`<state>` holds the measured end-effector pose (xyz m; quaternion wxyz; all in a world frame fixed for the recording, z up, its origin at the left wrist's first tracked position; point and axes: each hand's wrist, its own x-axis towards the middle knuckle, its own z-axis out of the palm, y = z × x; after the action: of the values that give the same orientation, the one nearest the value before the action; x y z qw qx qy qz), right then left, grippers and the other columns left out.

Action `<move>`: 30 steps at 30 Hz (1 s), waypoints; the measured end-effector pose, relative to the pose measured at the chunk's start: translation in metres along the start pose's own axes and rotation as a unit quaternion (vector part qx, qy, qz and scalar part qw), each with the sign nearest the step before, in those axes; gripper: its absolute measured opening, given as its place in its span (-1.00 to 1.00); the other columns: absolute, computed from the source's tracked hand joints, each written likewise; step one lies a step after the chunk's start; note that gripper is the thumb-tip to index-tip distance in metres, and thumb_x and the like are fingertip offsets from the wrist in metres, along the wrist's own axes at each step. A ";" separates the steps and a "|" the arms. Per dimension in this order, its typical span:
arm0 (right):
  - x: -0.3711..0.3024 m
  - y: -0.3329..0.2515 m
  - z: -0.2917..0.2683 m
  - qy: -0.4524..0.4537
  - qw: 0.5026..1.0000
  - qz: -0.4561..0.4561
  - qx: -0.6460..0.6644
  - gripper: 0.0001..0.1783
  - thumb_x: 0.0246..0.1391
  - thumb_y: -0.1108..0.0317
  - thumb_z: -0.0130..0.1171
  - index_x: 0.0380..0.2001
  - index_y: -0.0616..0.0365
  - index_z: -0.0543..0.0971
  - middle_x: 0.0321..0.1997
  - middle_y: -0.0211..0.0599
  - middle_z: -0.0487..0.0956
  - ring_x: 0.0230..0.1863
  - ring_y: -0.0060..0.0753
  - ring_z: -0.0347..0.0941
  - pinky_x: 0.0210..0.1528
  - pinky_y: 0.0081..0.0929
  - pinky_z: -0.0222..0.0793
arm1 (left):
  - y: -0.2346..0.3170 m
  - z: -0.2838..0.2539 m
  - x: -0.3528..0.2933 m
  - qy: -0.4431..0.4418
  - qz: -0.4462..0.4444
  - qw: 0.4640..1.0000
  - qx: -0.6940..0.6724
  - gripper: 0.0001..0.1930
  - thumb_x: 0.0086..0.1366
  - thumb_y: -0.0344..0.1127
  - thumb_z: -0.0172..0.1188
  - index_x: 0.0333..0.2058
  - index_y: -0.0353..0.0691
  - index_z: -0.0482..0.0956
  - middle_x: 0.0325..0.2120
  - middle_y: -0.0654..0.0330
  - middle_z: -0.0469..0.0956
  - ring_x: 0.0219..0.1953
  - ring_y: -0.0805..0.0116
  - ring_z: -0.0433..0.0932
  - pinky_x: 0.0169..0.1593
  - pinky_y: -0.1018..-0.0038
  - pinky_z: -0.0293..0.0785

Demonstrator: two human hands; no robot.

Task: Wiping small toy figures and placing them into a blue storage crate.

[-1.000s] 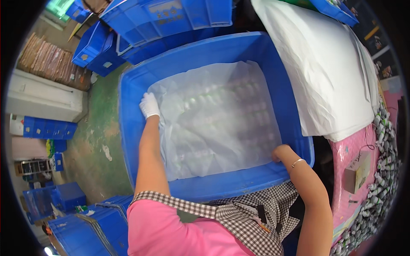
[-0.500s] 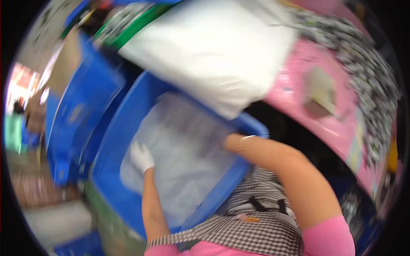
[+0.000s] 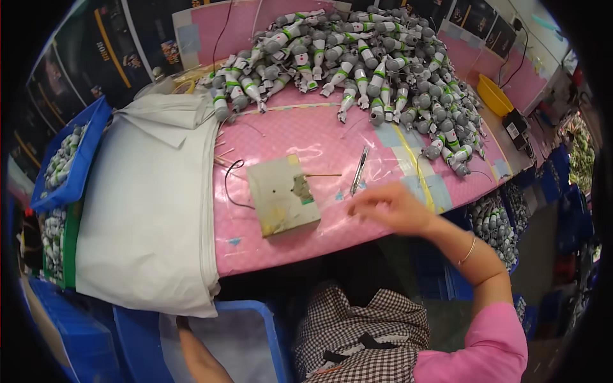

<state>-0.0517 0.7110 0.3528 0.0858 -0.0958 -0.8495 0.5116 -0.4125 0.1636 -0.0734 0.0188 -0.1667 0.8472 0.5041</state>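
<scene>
My right hand (image 3: pixel 394 208) hovers over the near edge of the pink-covered table (image 3: pixel 274 255), its fingers loosely apart and holding nothing I can see. Just beyond the fingertips lies a slim craft knife (image 3: pixel 360 168). To the left of it sits a grey box (image 3: pixel 279 201) with a hole in its top, a dark cord and a thin brown rod at its side. My left forearm (image 3: pixel 200 357) reaches into a blue bin (image 3: pixel 278 345) lined with clear plastic. The white sheet stack (image 3: pixel 150 191) overhangs that bin and hides my left hand.
A large heap of white-and-grey plastic toy parts (image 3: pixel 357 54) with green bands covers the table's far side. A yellow basin (image 3: pixel 494 96) stands at the right. More parts fill a blue crate (image 3: pixel 73 153) and a green crate (image 3: pixel 69 246) at the left, and crates below right.
The view has swung from the bin to the table. My right hand has come out of the bin and over the table. My left hand, white-gloved before, is now hidden.
</scene>
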 end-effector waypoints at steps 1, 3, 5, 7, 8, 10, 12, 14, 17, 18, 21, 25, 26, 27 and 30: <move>0.014 0.019 -0.028 0.103 0.991 0.073 0.050 -0.82 0.05 0.40 0.11 -0.30 0.26 0.58 -0.40 -0.35 0.59 -0.32 -0.66 0.49 -0.30 -0.65 0.40 | 0.014 0.019 -0.006 -0.013 -0.006 0.999 -0.040 -0.34 0.28 0.14 -0.24 0.24 -0.12 0.00 0.26 0.08 0.00 0.26 0.21 0.04 0.25 0.27 -0.02; 0.048 0.055 -0.085 0.232 0.967 0.034 -0.104 -0.79 0.04 0.35 0.10 -0.27 0.21 0.58 -0.41 -0.35 0.59 -0.39 -0.60 0.47 -0.34 -0.59 0.38 | 0.049 0.039 -0.022 -0.038 -0.016 0.992 -0.117 -0.36 0.29 0.10 -0.23 0.22 -0.16 0.03 0.24 0.06 0.04 0.25 0.21 0.07 0.25 0.28 0.00; 0.098 0.076 -0.113 0.304 0.918 -0.016 -0.254 -0.71 0.00 0.23 0.13 -0.22 0.13 0.56 -0.42 -0.27 0.58 -0.41 -0.43 0.48 -0.31 -0.45 0.36 | 0.062 0.014 -0.033 -0.042 -0.026 0.979 -0.196 -0.38 0.30 0.06 -0.22 0.21 -0.20 0.07 0.22 0.04 0.07 0.23 0.20 0.11 0.24 0.30 0.02; 0.143 0.087 -0.104 0.311 0.841 0.014 -0.443 -0.61 -0.06 0.07 0.12 -0.21 0.08 0.55 -0.41 -0.19 0.58 -0.39 -0.24 0.49 -0.22 -0.24 0.30 | 0.056 -0.027 -0.048 -0.043 -0.030 0.960 -0.275 -0.41 0.31 0.02 -0.21 0.19 -0.24 0.10 0.21 0.02 0.11 0.22 0.19 0.14 0.23 0.31 0.04; 0.159 0.088 -0.096 0.302 0.771 0.049 -0.558 -0.57 -0.10 0.01 0.10 -0.23 0.07 0.54 -0.41 -0.16 0.57 -0.38 -0.17 0.49 -0.18 -0.14 0.25 | 0.044 -0.058 -0.058 -0.044 -0.031 0.948 -0.314 -0.42 0.32 0.00 -0.20 0.19 -0.26 0.11 0.20 0.01 0.12 0.21 0.19 0.16 0.23 0.32 0.05; 0.182 0.102 -0.080 0.268 0.787 0.081 -0.550 -0.58 -0.11 0.00 0.08 -0.27 0.08 0.54 -0.40 -0.17 0.58 -0.36 -0.14 0.49 -0.16 -0.09 0.20 | 0.055 -0.083 -0.082 -0.044 -0.031 0.918 -0.393 -0.44 0.33 -0.04 -0.19 0.17 -0.30 0.15 0.18 -0.01 0.16 0.19 0.18 0.19 0.23 0.33 0.07; 0.178 0.102 -0.078 0.231 0.798 0.115 -0.545 -0.59 -0.12 0.00 0.05 -0.32 0.08 0.54 -0.39 -0.17 0.58 -0.35 -0.12 0.49 -0.15 -0.03 0.15 | 0.125 -0.097 -0.140 0.139 0.132 0.971 0.145 -0.58 0.28 -0.35 -0.03 0.09 -0.38 0.27 0.03 0.07 0.36 0.00 0.24 0.40 0.06 0.44 0.33; 0.153 0.085 -0.082 0.291 0.830 0.128 -0.458 -0.68 -0.14 0.11 0.07 -0.38 0.10 0.53 -0.41 -0.19 0.57 -0.34 -0.06 0.48 -0.24 -0.13 0.21 | 0.210 -0.095 -0.209 0.190 0.194 0.959 -0.074 -0.67 0.30 -0.41 -0.04 0.00 -0.42 0.35 -0.04 0.06 0.41 -0.04 0.31 0.42 0.01 0.49 0.38; 0.096 0.059 -0.080 0.352 0.886 -0.041 -0.298 -0.81 -0.05 0.31 0.04 -0.39 0.17 0.51 -0.40 -0.13 0.54 -0.34 -0.12 0.46 -0.38 -0.27 0.27 | 0.318 -0.074 -0.304 0.214 0.326 0.916 -0.098 -0.71 0.32 -0.43 -0.05 -0.03 -0.44 0.33 -0.08 0.08 0.42 -0.08 0.35 0.42 -0.03 0.49 0.41; 0.081 0.052 -0.069 0.367 0.882 -0.136 -0.261 -0.86 -0.02 0.41 0.02 -0.38 0.21 0.49 -0.40 -0.15 0.52 -0.38 -0.19 0.45 -0.44 -0.35 0.29 | 0.342 -0.055 -0.328 0.179 0.362 0.902 -0.149 -0.72 0.31 -0.43 -0.05 -0.04 -0.43 0.34 -0.12 0.09 0.42 -0.12 0.34 0.42 -0.07 0.48 0.41; 0.025 0.020 -0.041 0.332 0.919 -0.169 -0.126 -0.88 -0.02 0.55 0.02 -0.36 0.22 0.49 -0.40 -0.20 0.45 -0.45 -0.35 0.38 -0.47 -0.47 0.26 | 0.406 0.002 -0.398 -0.138 0.217 0.956 -0.143 -0.72 0.30 -0.39 -0.03 -0.05 -0.41 0.36 -0.25 0.09 0.48 -0.28 0.35 0.49 -0.17 0.50 0.43; -0.023 0.009 -0.003 0.288 0.923 -0.221 -0.126 -0.77 -0.08 0.63 0.11 -0.29 0.18 0.52 -0.33 -0.25 0.39 -0.46 -0.42 0.31 -0.42 -0.56 0.25 | 0.461 0.079 -0.446 -0.490 0.087 0.805 -0.323 -0.64 0.33 -0.24 -0.06 0.01 -0.35 0.30 -0.08 0.02 0.43 -0.11 0.21 0.48 -0.02 0.33 0.42; -0.030 0.003 0.005 0.275 0.928 -0.223 -0.119 -0.77 -0.08 0.63 0.11 -0.29 0.18 0.52 -0.33 -0.25 0.39 -0.46 -0.42 0.31 -0.42 -0.56 0.25 | 0.469 0.088 -0.455 -0.509 0.029 0.783 -0.358 -0.64 0.33 -0.22 -0.04 0.01 -0.32 0.31 -0.07 0.04 0.42 -0.09 0.20 0.46 -0.02 0.32 0.42; -0.035 -0.004 0.013 0.223 0.928 -0.266 -0.133 -0.74 -0.08 0.63 0.11 -0.26 0.17 0.52 -0.29 -0.23 0.41 -0.44 -0.41 0.33 -0.37 -0.57 0.26 | 0.471 0.092 -0.455 -0.519 -0.016 0.748 -0.414 -0.65 0.30 -0.25 0.01 -0.01 -0.31 0.33 -0.13 0.08 0.45 -0.10 0.22 0.47 -0.02 0.32 0.41; -0.049 -0.004 0.028 0.125 0.943 -0.300 -0.065 -0.67 0.07 0.52 0.04 -0.05 0.15 0.44 -0.11 -0.17 0.45 -0.29 -0.40 0.42 -0.18 -0.59 0.33 | 0.452 0.101 -0.439 -0.472 -0.034 0.721 -0.507 -0.65 0.28 -0.22 0.06 -0.02 -0.21 0.29 -0.16 0.18 0.45 -0.13 0.24 0.47 -0.01 0.20 0.42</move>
<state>-0.0113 0.6726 0.3410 0.3343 0.0953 -0.8529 0.3894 -0.1478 0.5637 0.3480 0.3458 0.0793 0.3406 0.8707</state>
